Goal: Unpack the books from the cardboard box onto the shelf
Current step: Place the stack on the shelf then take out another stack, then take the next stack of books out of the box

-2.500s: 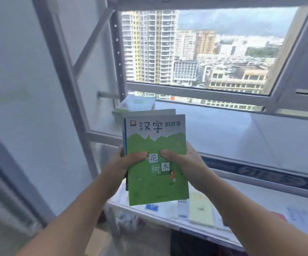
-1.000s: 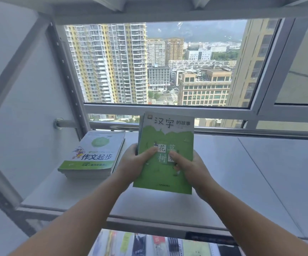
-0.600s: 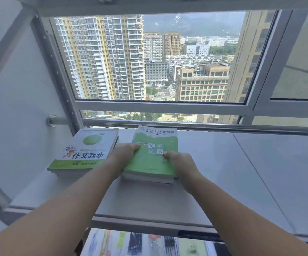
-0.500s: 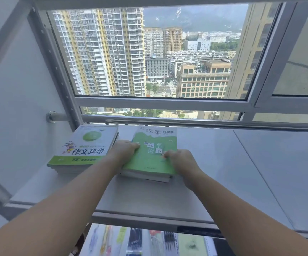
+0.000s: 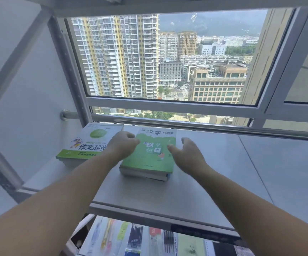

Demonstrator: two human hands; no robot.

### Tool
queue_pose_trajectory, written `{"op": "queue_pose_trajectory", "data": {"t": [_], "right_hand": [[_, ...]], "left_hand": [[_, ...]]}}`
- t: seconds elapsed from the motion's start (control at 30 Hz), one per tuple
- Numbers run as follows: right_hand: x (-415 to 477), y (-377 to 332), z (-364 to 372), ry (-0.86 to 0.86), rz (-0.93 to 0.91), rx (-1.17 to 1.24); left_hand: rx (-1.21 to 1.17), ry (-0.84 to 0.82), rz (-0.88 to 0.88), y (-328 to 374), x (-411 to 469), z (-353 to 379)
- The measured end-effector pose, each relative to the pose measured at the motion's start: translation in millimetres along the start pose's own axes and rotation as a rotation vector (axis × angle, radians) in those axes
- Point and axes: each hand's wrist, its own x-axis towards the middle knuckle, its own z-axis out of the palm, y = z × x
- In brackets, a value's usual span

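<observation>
A small stack of books topped by a green-covered book (image 5: pixel 149 156) lies flat on the grey shelf board (image 5: pixel 223 172) in front of the window. To its left sits another stack with a white and green cover (image 5: pixel 86 143). My left hand (image 5: pixel 121 145) hovers over the green book's left edge, fingers loosely curled and holding nothing. My right hand (image 5: pixel 186 154) is just off the book's right edge, fingers apart and empty. The cardboard box is out of sight.
A window frame (image 5: pixel 168 104) and a metal rail (image 5: pixel 149 122) run behind the shelf. The shelf's upright post (image 5: pixel 70 71) stands at the back left. A lower shelf (image 5: pixel 149 239) holds several packets of pens and stationery. Bare board extends to the right.
Both hands carried the green book stack up, laid it flat on the shelf beside the left stack, then let go and drew slightly apart from it.
</observation>
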Motion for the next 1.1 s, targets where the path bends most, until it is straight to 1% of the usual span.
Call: {"op": "queue_pose_trajectory", "data": {"t": [0.07,0.13,0.2,0.3,0.47,0.6,0.73,0.83,0.93,1.1], "right_hand": [[3,-11,-16,0.028,-0.145,-0.103],[6,-26,-25,-0.01,-0.278,-0.211],[8,-42,-26,-0.055,-0.362,-0.291],[7,-68,-10,-0.14,-0.479,-0.327],[-14,-102,53,-0.244,-0.69,-0.286],[-58,-135,122,-0.378,-0.831,-0.258],[-100,-159,183,-0.487,-0.957,-0.258],[-133,-170,231,-0.59,-1.0,-0.321],[-171,-173,288,-0.746,-0.998,-0.413],[-226,-162,385,-0.993,-0.928,-0.627]], "left_hand": [[-0.039,0.073,0.045,3,-11,-12],[-0.016,0.142,0.056,4,-23,-27],[0.064,0.177,0.038,-2,-34,-42],[0.172,0.223,-0.037,-22,-56,-66],[0.272,0.325,-0.149,-72,-108,-103],[0.482,0.367,-0.288,-133,-179,-137],[0.514,0.455,-0.417,-199,-252,-170],[0.509,0.474,-0.523,-254,-303,-188],[0.465,0.457,-0.643,-312,-353,-200],[0.352,0.392,-0.817,-405,-428,-214]]}}
